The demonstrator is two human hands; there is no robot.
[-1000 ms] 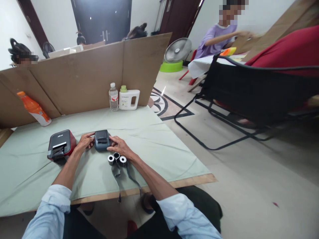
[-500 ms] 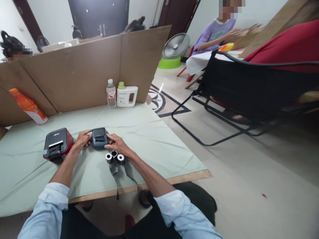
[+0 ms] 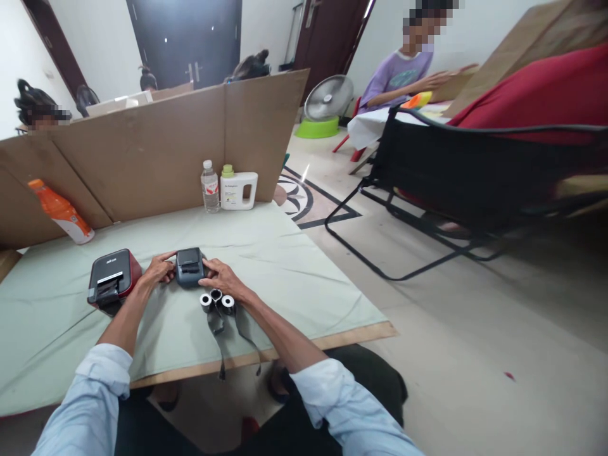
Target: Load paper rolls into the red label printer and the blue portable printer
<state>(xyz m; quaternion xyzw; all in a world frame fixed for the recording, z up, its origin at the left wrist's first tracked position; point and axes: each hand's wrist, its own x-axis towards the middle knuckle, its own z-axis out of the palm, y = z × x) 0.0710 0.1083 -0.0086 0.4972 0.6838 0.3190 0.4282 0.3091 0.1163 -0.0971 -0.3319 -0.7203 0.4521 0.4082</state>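
A small dark blue-grey label printer stands on the cloth-covered table between my hands. My left hand is at its left side, index finger stretched to the upper edge and the other fingers curled. On the opposite side, my right hand grips the printer with thumb and fingers bent. Just in front of it lie three small rolls with dark ribbon strips trailing over the table's near edge. A larger black and red label printer sits left of my left forearm, a dark strip at its front.
An orange bottle leans on the cardboard partition behind. Beside the partition stand a clear water bottle and a white jug. To the right are a black folding chair, a fan and a seated person.
The camera view has shifted slightly, so the scene sits a little lower. Both hands keep their places at the small label printer's sides.
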